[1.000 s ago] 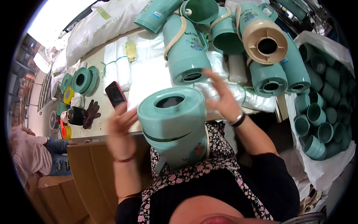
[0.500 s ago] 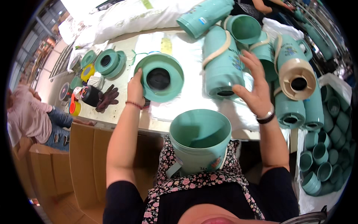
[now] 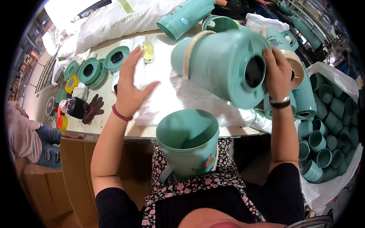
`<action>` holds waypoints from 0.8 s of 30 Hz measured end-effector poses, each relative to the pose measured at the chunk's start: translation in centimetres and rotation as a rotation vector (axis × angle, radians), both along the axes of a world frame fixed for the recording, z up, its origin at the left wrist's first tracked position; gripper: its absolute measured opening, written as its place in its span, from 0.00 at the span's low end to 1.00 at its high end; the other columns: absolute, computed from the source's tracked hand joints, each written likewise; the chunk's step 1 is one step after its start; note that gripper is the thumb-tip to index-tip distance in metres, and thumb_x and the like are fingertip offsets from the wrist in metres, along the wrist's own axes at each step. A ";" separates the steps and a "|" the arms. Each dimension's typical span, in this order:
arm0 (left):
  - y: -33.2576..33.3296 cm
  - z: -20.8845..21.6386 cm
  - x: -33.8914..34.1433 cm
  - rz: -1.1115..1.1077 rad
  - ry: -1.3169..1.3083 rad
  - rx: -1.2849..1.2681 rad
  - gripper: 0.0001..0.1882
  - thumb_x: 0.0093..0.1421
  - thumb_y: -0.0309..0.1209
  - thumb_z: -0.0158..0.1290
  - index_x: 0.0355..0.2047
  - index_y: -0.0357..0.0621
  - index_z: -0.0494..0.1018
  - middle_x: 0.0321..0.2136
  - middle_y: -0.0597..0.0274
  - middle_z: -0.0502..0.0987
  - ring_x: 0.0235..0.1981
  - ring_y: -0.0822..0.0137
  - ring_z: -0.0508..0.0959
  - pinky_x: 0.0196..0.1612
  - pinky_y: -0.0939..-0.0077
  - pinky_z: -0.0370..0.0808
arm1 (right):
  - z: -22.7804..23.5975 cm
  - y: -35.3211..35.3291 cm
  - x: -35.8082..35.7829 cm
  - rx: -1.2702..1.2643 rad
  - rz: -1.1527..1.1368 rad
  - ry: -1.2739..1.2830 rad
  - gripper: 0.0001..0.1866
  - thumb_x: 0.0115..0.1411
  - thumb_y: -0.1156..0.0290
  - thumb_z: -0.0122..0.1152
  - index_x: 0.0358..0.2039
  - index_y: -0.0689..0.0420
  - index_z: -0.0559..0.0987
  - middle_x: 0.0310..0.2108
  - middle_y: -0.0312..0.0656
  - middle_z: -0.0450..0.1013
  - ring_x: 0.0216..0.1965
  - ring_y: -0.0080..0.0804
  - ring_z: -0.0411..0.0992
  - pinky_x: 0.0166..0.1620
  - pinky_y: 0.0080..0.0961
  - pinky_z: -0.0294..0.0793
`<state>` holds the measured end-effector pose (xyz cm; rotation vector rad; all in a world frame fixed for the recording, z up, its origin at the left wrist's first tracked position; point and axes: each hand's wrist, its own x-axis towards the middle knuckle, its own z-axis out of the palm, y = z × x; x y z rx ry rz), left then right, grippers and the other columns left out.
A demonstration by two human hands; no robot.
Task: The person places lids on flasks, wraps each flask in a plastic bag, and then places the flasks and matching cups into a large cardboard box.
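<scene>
My right hand [image 3: 278, 74] grips a mint-green thermos flask casing [image 3: 216, 62] by its end and holds it tilted above the table. A beige handle curves round its far side, and a black disc sits in the end near my fingers. My left hand [image 3: 131, 89] is empty, fingers apart, over the table. A round green part with a black centre [image 3: 123, 51] lies just beyond it, beside a stack of similar round parts [image 3: 93, 79]. Between my forearms an open green casing [image 3: 173, 150] stands upright at my lap, its wide mouth facing up.
More flask casings lie at the back [image 3: 184, 19] and right, one with a beige end [image 3: 297, 60]. A white bag of green cups [image 3: 330, 127] hangs at the right. Dark gloves [image 3: 93, 109] and a yellow tape measure [image 3: 71, 83] lie left. A cardboard box [image 3: 78, 167] stands below; a person [image 3: 23, 129] is beyond.
My left hand has let go of the round green part, which now lies by the stack. My right hand has taken hold of a flask casing and lifted it off the table.
</scene>
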<state>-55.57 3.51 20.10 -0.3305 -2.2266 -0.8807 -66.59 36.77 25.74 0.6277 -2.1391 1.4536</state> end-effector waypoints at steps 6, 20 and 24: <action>8.4 7.7 -0.9 -0.227 0.065 -0.237 0.45 0.42 0.50 0.62 0.58 0.45 0.58 0.59 0.49 0.58 0.60 0.48 0.57 0.60 0.60 0.56 | 2.1 -3.7 -3.1 0.018 0.267 -0.761 0.19 0.61 0.58 0.50 0.43 0.62 0.74 0.33 0.39 0.74 0.32 0.22 0.72 0.34 0.21 0.73; -1.1 -7.0 2.6 -0.072 -0.193 -0.515 0.36 0.39 0.43 0.63 0.49 0.43 0.67 0.47 0.52 0.68 0.49 0.51 0.66 0.54 0.57 0.60 | -13.2 0.6 -4.5 -0.088 0.077 -0.699 0.29 0.57 0.51 0.53 0.46 0.67 0.72 0.47 0.47 0.70 0.44 0.34 0.68 0.51 0.26 0.62; -3.8 -13.9 3.3 0.191 -0.003 -0.015 0.36 0.44 0.35 0.60 0.54 0.41 0.62 0.53 0.52 0.64 0.54 0.55 0.63 0.58 0.60 0.57 | -13.6 -1.8 -6.3 -0.059 0.088 -0.759 0.31 0.58 0.48 0.43 0.42 0.68 0.73 0.42 0.57 0.71 0.46 0.44 0.68 0.49 0.29 0.62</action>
